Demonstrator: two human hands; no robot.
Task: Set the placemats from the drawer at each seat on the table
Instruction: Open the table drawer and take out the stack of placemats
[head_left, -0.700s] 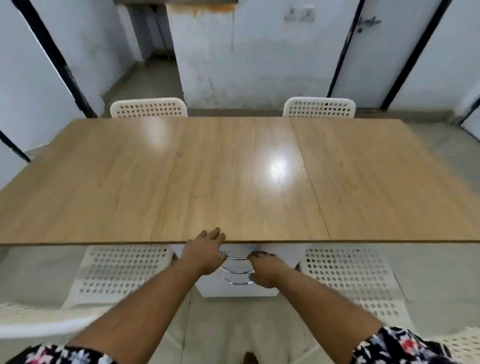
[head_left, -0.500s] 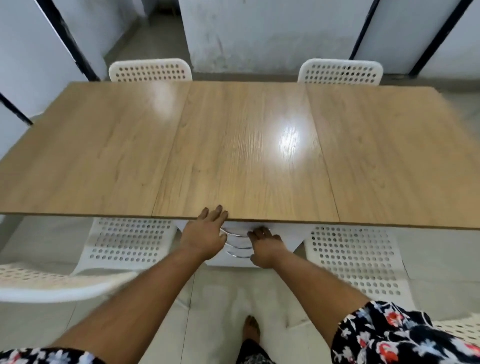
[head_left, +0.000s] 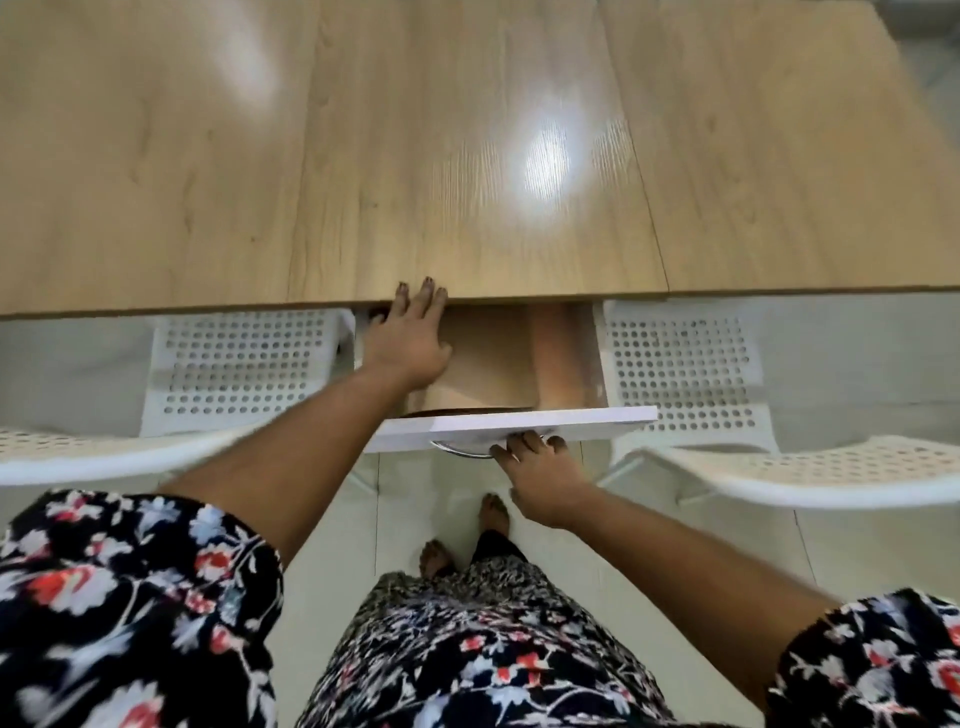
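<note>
**Drawer open, no placemat on the table yet**

My right hand (head_left: 540, 480) is below the white front of the drawer (head_left: 514, 423), and my fingers curl around the metal handle (head_left: 462, 451), so this hand holds the handle. The drawer stands pulled out from under the near edge of the table (head_left: 467, 156), about at the middle of that edge.

My left hand (head_left: 410, 340) reaches over the left part of the open drawer. Its fingers are straight and spread, the tips touch the near edge of the table top, and it holds nothing.

Inside the drawer I see flat tan material (head_left: 493, 358) which covers the bottom, with a lighter strip along the right side. I judge these are the placemats, but I cannot tell how many there are, or if it is only one sheet.

On the progress: I judge that only the first step is done, the opening of the drawer. The table top carries no placemat in the part I see. White perforated chairs (head_left: 234, 369) stand at the near edge, one on each side of the drawer. To take out the mats and lay one at every seat is all left to do.
</note>
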